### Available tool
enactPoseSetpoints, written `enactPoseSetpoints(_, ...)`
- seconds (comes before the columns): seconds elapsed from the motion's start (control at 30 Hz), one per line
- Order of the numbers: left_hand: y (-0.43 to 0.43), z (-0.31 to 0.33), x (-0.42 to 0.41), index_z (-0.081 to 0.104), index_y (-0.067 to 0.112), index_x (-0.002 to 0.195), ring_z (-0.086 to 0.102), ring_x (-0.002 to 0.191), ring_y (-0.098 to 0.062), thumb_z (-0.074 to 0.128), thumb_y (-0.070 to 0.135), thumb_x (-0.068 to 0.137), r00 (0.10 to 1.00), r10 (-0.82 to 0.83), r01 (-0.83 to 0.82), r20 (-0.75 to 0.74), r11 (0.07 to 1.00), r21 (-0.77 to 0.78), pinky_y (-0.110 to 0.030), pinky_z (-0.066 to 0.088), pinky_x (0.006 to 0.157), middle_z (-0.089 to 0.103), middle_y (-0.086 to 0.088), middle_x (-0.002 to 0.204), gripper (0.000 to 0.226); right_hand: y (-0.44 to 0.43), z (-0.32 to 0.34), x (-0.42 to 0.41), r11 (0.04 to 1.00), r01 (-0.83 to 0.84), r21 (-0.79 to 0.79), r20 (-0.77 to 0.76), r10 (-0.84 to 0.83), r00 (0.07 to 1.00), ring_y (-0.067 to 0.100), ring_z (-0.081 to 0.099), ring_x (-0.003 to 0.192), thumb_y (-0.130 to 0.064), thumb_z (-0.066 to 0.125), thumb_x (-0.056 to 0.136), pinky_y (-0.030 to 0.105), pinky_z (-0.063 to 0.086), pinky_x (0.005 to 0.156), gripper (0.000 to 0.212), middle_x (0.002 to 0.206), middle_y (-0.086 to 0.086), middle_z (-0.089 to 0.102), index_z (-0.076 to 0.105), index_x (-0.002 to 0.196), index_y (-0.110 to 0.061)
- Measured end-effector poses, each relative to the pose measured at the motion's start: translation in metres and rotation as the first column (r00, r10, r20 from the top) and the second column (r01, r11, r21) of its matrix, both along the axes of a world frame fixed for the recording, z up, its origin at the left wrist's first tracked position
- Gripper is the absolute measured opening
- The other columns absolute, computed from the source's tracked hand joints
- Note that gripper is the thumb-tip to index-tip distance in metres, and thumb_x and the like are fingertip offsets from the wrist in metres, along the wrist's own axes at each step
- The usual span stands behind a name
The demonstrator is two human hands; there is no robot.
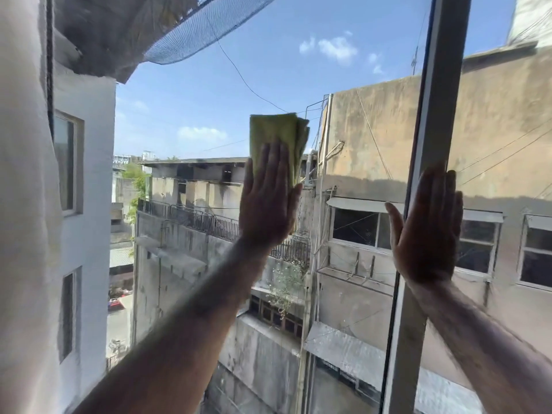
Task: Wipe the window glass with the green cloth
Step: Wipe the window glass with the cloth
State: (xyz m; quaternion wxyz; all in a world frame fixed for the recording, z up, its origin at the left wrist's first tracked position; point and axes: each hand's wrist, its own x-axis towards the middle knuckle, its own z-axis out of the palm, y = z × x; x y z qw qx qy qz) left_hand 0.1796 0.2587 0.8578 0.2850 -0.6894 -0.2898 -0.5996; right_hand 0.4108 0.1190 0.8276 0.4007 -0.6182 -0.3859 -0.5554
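Cloth-wise, the green cloth is folded up and pinned flat against the window glass by the left hand, palm on it, fingers stretched straight, not curled around it at all. Top half of the cloth sticks out above the fingertips. The right hand is spread open too and has nothing in it, just pressed flat where the grey window frame runs up, overlapping the frame and the pane beside it. Through the glass: stained concrete buildings, some blue netting top left, sky.
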Motion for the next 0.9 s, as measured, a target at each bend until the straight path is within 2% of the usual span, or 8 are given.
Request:
enactPoseSetpoints(0.1, 0.001, -0.058, -0.011, 0.027, 0.004, 0.162, 0.015, 0.164, -0.030, 0.043, 0.039, 0.109, 0.932, 0.026, 0.021, -0.362, 0.992, 0.124, -0.054, 0.024, 0.130, 0.022, -0.016, 0.173, 0.065, -0.001, -0.001, -0.001, 1.000, 0.011, -0.008, 0.003, -0.011, 1.000, 0.035, 0.010, 0.168, -0.046, 0.043, 0.114, 0.052, 0.014, 0.137, 0.080, 0.179, 0.020, 0.008, 0.009, 0.169, 0.001)
enactPoseSetpoints(0.17, 0.017, -0.098, -0.043, 0.030, 0.004, 0.161, 0.019, 0.163, -0.031, 0.045, 0.036, 0.108, 0.920, 0.053, -0.004, -0.388, 0.992, 0.125, -0.058, 0.029, 0.127, 0.025, -0.016, 0.172, 0.064, -0.001, -0.001, -0.001, 1.000, 0.012, -0.012, -0.002, -0.012, 1.000, 0.034, 0.009, 0.168, -0.045, 0.043, 0.114, 0.052, 0.014, 0.137, 0.080, 0.179, 0.020, 0.007, 0.008, 0.169, 0.001)
enactPoseSetpoints(0.3, 0.042, -0.123, -0.102, 0.018, 0.002, 0.164, 0.016, 0.163, -0.033, 0.033, 0.035, 0.108, 0.995, 0.090, -0.081, 0.047, 0.982, -0.170, -0.060, 0.024, 0.129, 0.017, -0.019, 0.174, 0.066, 0.000, -0.001, 0.001, 1.000, 0.016, -0.011, -0.009, -0.016, 1.000, 0.034, 0.009, 0.168, -0.047, 0.041, 0.114, 0.053, 0.016, 0.137, 0.080, 0.179, 0.020, 0.008, 0.008, 0.169, 0.000)
enactPoseSetpoints(0.4, 0.043, -0.074, -0.100, 0.010, 0.002, 0.165, 0.014, 0.164, -0.031, 0.025, 0.043, 0.109, 0.906, 0.151, 0.002, 0.395, 0.932, -0.362, -0.057, 0.018, 0.132, 0.014, -0.019, 0.174, 0.071, 0.000, -0.001, 0.001, 1.000, 0.026, -0.012, -0.011, -0.026, 1.000, 0.035, 0.010, 0.168, -0.047, 0.041, 0.114, 0.053, 0.016, 0.137, 0.079, 0.179, 0.020, 0.009, 0.009, 0.169, 0.001)
enactPoseSetpoints(0.47, 0.034, -0.028, -0.081, 0.010, 0.003, 0.165, 0.014, 0.163, -0.032, 0.022, 0.048, 0.109, 0.878, 0.130, 0.057, 0.461, 0.927, -0.370, -0.057, 0.017, 0.132, 0.014, -0.019, 0.175, 0.073, -0.001, 0.000, 0.000, 1.000, 0.021, -0.009, -0.011, -0.021, 1.000, 0.035, 0.010, 0.168, -0.047, 0.042, 0.114, 0.053, 0.016, 0.137, 0.080, 0.179, 0.021, 0.009, 0.009, 0.169, 0.001)
enactPoseSetpoints(0.6, 0.011, 0.019, -0.030, 0.014, 0.002, 0.164, 0.014, 0.163, -0.032, 0.028, 0.049, 0.109, 0.965, 0.077, -0.019, 0.250, 0.974, -0.227, -0.053, 0.015, 0.134, 0.017, -0.018, 0.174, 0.074, 0.000, 0.000, -0.001, 1.000, 0.011, -0.008, -0.011, -0.012, 1.000, 0.034, 0.010, 0.168, -0.046, 0.043, 0.113, 0.053, 0.017, 0.136, 0.080, 0.179, 0.020, 0.009, 0.009, 0.169, 0.000)
enactPoseSetpoints(0.73, -0.008, -0.011, -0.010, 0.015, 0.002, 0.164, 0.008, 0.164, -0.031, 0.020, 0.058, 0.103, 0.999, 0.039, -0.041, -0.020, 0.992, -0.122, -0.052, 0.013, 0.134, 0.012, -0.017, 0.175, 0.083, 0.000, 0.000, 0.000, 1.000, 0.013, -0.007, -0.012, -0.013, 1.000, 0.034, 0.010, 0.168, -0.046, 0.044, 0.113, 0.053, 0.017, 0.136, 0.080, 0.179, 0.019, 0.009, 0.011, 0.169, 0.001)
enactPoseSetpoints(0.9, -0.016, -0.038, -0.025, 0.028, 0.003, 0.162, 0.025, 0.161, -0.030, 0.027, 0.052, 0.108, 0.995, 0.011, -0.018, -0.103, 0.998, -0.067, -0.051, 0.026, 0.131, 0.027, -0.017, 0.172, 0.073, 0.001, 0.000, 0.001, 1.000, 0.016, -0.019, -0.009, -0.017, 1.000, 0.035, 0.009, 0.168, -0.049, 0.038, 0.114, 0.054, 0.019, 0.135, 0.079, 0.179, 0.019, 0.008, 0.010, 0.169, 0.001)
